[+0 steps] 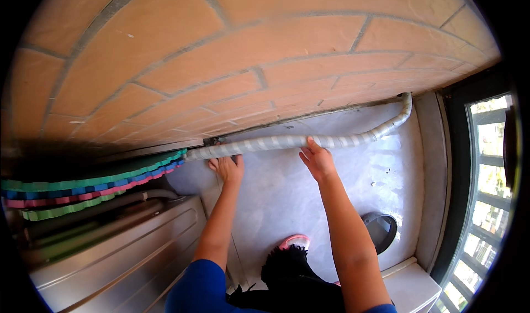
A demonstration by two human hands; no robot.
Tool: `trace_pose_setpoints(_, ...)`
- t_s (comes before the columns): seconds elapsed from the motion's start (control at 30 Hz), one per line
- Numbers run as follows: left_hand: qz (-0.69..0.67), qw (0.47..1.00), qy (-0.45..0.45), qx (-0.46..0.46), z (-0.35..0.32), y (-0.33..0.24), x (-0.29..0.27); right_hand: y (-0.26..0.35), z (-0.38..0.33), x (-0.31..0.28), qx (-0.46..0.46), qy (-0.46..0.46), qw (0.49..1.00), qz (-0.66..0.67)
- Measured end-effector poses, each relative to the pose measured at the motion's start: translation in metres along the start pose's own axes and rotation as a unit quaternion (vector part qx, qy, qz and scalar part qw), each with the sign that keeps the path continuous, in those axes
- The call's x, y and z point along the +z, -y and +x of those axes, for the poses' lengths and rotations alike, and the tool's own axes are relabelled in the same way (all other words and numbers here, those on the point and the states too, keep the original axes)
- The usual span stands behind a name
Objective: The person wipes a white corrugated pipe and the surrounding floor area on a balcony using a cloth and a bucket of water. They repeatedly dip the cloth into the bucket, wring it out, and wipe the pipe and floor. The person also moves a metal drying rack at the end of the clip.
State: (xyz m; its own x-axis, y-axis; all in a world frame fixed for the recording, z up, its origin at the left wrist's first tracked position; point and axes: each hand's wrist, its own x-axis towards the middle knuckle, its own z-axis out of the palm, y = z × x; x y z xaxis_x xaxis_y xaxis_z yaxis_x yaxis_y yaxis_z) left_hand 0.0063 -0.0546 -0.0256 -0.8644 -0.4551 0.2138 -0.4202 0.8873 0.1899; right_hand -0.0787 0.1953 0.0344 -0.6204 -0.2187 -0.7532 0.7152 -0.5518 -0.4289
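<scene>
1. Head view, progress: the banded grey-white pipe (265, 143) looks wrapped along its whole visible run, no bare stretch seen. It sits over the far side of the floor (276, 197), near the foot of the tiled wall (248, 48). Right end meets the wall foot near the floor's far right corner; left end reaches the foam mats (110, 177), and whether it carries on behind them I can't tell.
2. Left to do, my read: the middle runs apart from the wall with no clip visible, so handling looks unfinished. Any work under or behind the pipe is hidden.
3. Hands: left hand (226, 168) is at the pipe's lower edge near the mats, finger closure partly hidden, can't tell if it grips. Right hand (317, 161) is loosely open, a fingertip on the pipe around mid-run, not closed round it.
4. Counts: hands 2; pipe 1; mat edges 4 (teal, blue, pink, light green); metal casing (127, 258) 1, lower left; round dark tub (381, 233) 1, right side of floor; pink-edged slipper (295, 240), 1 clearly visible.
</scene>
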Motion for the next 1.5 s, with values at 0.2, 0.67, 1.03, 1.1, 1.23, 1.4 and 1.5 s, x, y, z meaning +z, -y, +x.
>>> trace_pose_setpoints(0.2, 0.048, 0.998, 0.034, -0.009, -0.009, 0.013, -0.004, 0.001, -0.005, 0.005, 0.001, -0.009, 1.000, 0.018)
trace_pose_setpoints(0.67, -0.008, 0.993, 0.102, 0.064, -0.018, -0.020, -0.010, 0.001, -0.002, 0.002, -0.007, 0.000, 1.000, 0.025)
trace_pose_setpoints(1.03, -0.059, 0.997, 0.005, 0.049, -0.005, -0.095, 0.035, 0.005, -0.011, -0.008, 0.004, 0.028, 0.998, 0.050)
trace_pose_setpoints(1.1, -0.081, 0.994, -0.045, 0.062, -0.008, -0.133, 0.039, 0.014, -0.025, -0.017, 0.012, 0.048, 0.997, 0.065)
trace_pose_setpoints(1.23, -0.116, 0.988, -0.102, 0.027, -0.009, -0.153, 0.044, 0.036, -0.084, -0.041, 0.011, 0.048, 0.992, 0.116)
trace_pose_setpoints(1.4, -0.121, 0.986, -0.010, 0.111, -0.013, -0.179, 0.042, 0.060, -0.166, -0.125, 0.038, -0.068, 0.991, 0.109)
trace_pose_setpoints(1.5, -0.174, 0.976, -0.033, 0.124, -0.017, -0.205, 0.050, 0.076, -0.212, -0.168, 0.045, -0.130, 0.985, 0.105)
